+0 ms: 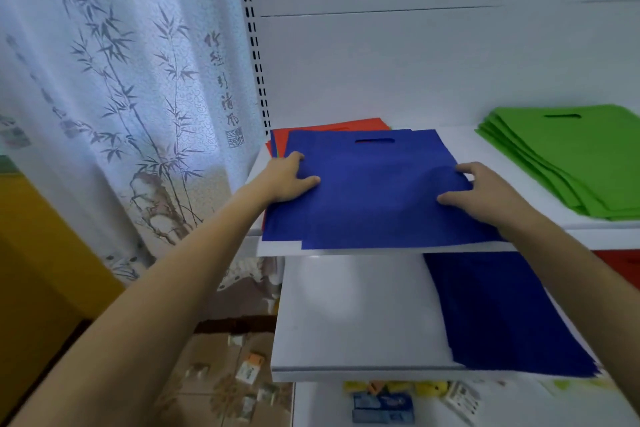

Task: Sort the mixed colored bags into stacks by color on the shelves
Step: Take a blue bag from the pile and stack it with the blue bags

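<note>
Both my hands hold the blue bag [374, 191] at the left end of the upper shelf [460, 146].
My left hand [289, 180] grips the bag's left edge, thumb on top; my right hand [485, 194] grips its right edge, thumb pressing cloth that puckers there. The bag tops a mixed pile, with an orange bag [329, 125] showing toward the shelf's back. A green stack [571, 156] sits at the shelf's right end, and a blue stack [502, 308] lies just below the shelf.

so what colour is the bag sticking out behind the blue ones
It's an orange-red bag, behind the blue bags; the head view shows it best.
</note>
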A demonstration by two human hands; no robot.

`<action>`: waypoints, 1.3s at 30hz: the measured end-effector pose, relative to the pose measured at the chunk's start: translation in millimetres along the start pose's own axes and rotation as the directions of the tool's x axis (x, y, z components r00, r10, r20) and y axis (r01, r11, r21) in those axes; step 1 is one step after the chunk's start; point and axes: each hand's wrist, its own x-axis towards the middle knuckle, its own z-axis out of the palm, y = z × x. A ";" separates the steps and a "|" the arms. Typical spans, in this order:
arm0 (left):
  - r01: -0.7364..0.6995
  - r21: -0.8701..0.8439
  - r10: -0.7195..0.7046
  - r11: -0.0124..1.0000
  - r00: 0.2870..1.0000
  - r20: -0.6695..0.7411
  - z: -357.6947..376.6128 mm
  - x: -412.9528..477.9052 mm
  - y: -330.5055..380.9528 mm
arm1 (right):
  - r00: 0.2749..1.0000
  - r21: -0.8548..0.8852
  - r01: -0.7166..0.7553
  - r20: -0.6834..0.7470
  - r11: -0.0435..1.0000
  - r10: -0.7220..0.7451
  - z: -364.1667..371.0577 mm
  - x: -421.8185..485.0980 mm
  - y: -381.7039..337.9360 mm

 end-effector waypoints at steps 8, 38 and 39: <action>-0.037 -0.229 0.040 0.973 0.999 0.007 -1.8 2.3 -2.6 | 0.987 0.240 -0.158 0.043 0.958 0.152 4.7 -7.0 -10.0; -0.332 -0.464 -0.032 0.821 0.785 -0.618 43.1 -84.3 99.2 | 0.898 0.217 0.368 -0.335 0.904 -0.285 -18.6 -118.1 104.7; -0.362 -0.454 -0.018 0.814 0.766 -0.643 56.9 -103.1 110.3 | 0.896 0.221 0.367 -0.344 0.904 -0.280 -21.3 -133.6 125.9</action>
